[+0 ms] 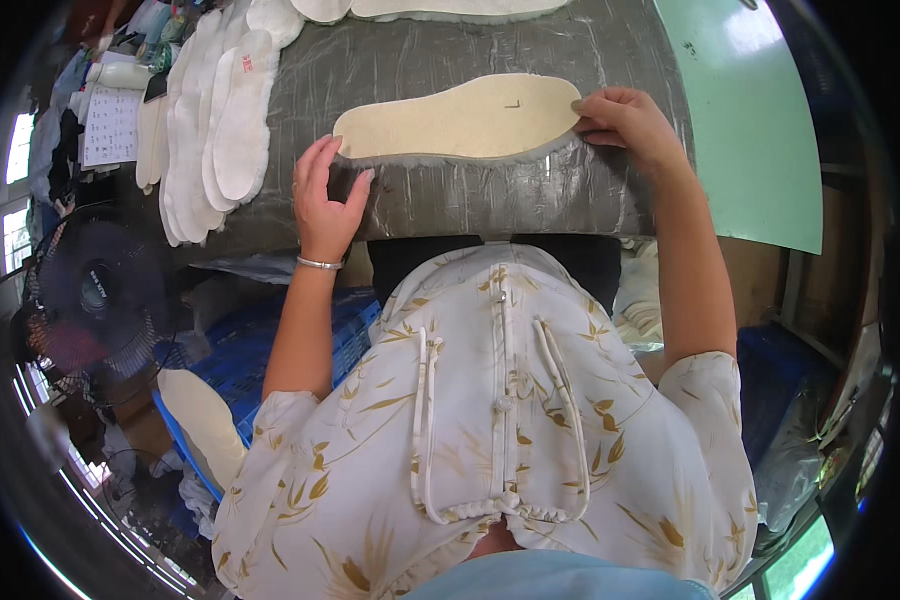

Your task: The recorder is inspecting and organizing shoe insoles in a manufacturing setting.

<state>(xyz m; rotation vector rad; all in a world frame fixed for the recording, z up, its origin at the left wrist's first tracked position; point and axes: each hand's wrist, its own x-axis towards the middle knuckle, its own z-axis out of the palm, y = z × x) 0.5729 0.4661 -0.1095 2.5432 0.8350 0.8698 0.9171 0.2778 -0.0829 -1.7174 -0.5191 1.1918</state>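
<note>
A cream insole (450, 120) with grey fleece showing along its near edge lies crosswise on the plastic-covered table (420, 200). A small dark mark is on its upper face near the right end. My right hand (625, 120) pinches the wide right end between thumb and fingers. At the narrow left end, my left hand (328, 200) has its fingers stretched out and its thumb apart, fingertips touching the insole's edge.
Several white fleecy insoles (240, 120) overlap in a row at the table's left. More insoles (450, 8) lie along the far edge. A green board (750, 120) is at right. A fan (100, 285) and a blue crate (230, 350) stand at lower left.
</note>
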